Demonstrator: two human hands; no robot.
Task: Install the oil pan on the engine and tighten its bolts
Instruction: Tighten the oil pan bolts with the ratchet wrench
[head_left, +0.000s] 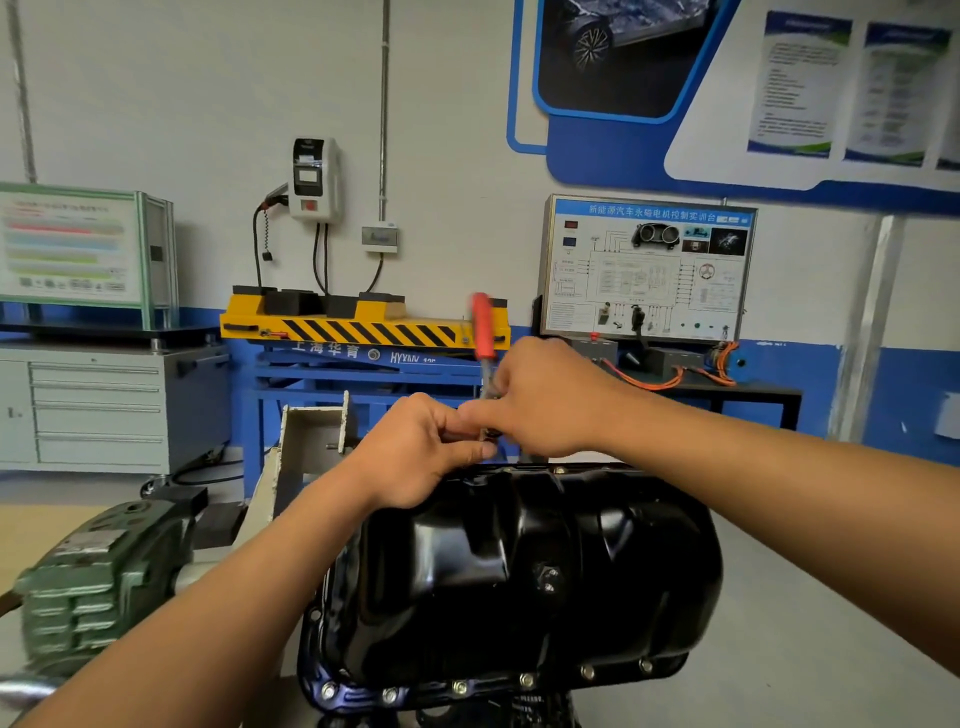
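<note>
Two bare hands meet above the far rim of the black oil pan (519, 571), which sits upturned on the engine (524, 716), its flange lying flat and its glossy sump bulging toward the camera. The right hand (545, 400) has its fingers curled round the metal shank of a red-handled tool (482, 325), just under the handle, which stands nearly upright and leans a little to the left. The left hand (421, 447) is also curled, with thumb and fingertips pinched together at the tool's lower end, right against the right forefinger. Whether a bolt or a socket sits in that pinch is too blurred to tell. A row of bolts (460, 687) is seated along the pan's near flange, and the drain plug (548, 579) shows on the sump's facing wall. To the left of the pan is the green gearbox (98, 577) of the stand. Beyond the hands stands a blue lift table with a yellow, black-striped top (363, 327); left of it is a grey drawer cabinet (98, 410), right of it a wiring training board (649, 270). A white charging box (314, 179) hangs on the wall above.
</note>
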